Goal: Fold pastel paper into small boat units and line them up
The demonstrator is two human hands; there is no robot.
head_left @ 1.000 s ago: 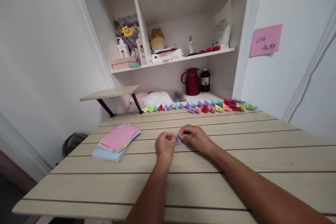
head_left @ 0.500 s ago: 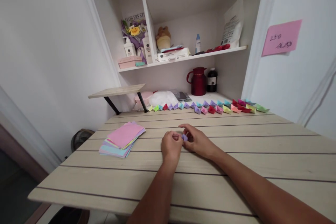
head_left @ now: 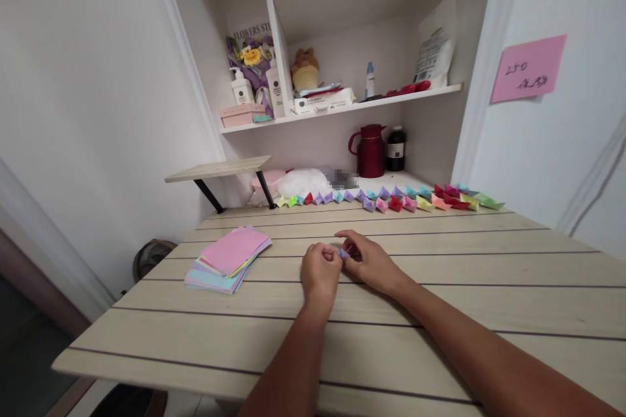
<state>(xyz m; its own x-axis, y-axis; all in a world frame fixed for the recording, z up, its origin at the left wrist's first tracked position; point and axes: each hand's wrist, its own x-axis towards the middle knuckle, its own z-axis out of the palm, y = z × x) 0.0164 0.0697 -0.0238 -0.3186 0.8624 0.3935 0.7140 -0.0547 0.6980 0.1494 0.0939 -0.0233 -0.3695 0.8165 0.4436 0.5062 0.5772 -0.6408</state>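
Just above the middle of the wooden table (head_left: 205, 332), a small folded piece of purple paper (head_left: 344, 254) is held between both hands. My left hand (head_left: 320, 270) is closed, its fingers pinching the paper's left side. On the other side, my right hand (head_left: 368, 259) grips it between thumb and fingers, with the index finger raised and curved above. Fingers cover much of the paper, so its full shape is hidden. To the left lies a stack of coloured paper sheets (head_left: 235, 251), pink on top.
Folded paper boats (head_left: 395, 203) in many colours line the table's back edge. A small wooden stand (head_left: 220, 169) with black legs rises at the back left. Behind are a red jug (head_left: 370, 151), a dark bottle (head_left: 396, 148) and white shelves (head_left: 376, 104) holding bottles and boxes.
The purple paper is turned slightly between the fingers and less of it shows. Both hands stay in nearly the same place.
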